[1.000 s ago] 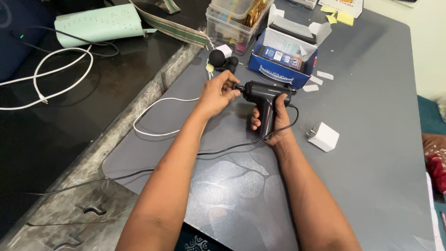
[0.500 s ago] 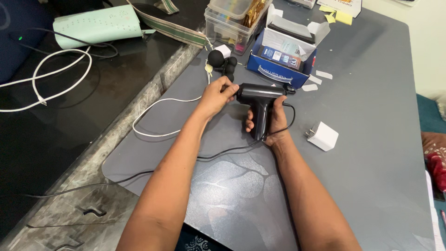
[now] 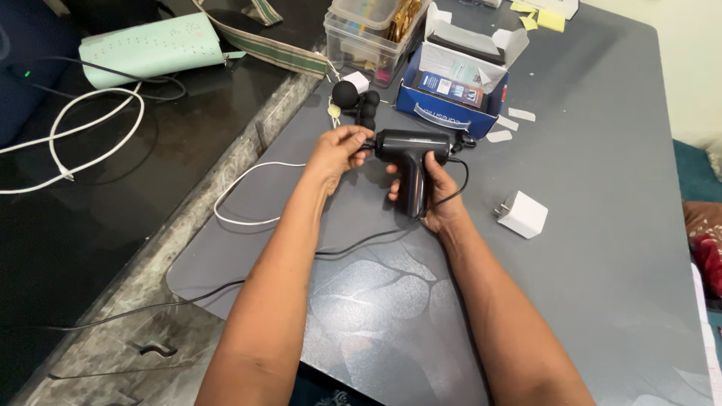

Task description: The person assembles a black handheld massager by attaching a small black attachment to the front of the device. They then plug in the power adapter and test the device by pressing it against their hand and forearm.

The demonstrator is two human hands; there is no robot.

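The right hand was wrapped around the grip of a black massage gun, fingers closed firmly about the handle and thumb along its side, holding the tool upright just above the grey table, nearer the far edge than the near one. The left hand was pinched at the front end of the barrel, fingertips closed on a small black fitting there; whether that piece was fully seated could not be told. The gun looked like a dense, rigid thing with a hard, smooth shell, probably weighty for its size and top-heavy, so the handle seemed the sound place to hold it, with the barrel steadied by the other hand; the matte shell looked unlikely to slip. A thin black cable ran from under the gun toward the near left corner of the table, limp and easy to snag. Just beyond the left hand, toward the far left edge, lay loose black attachment heads, one round like a ball. Beyond the gun stood an open blue and white box, and a clear plastic tub stood beside it at the far edge. A white charger plug lay to the right of the right wrist, apart from it. A white cable looped across the left edge onto a dark side surface, where a pale green pouch rested.
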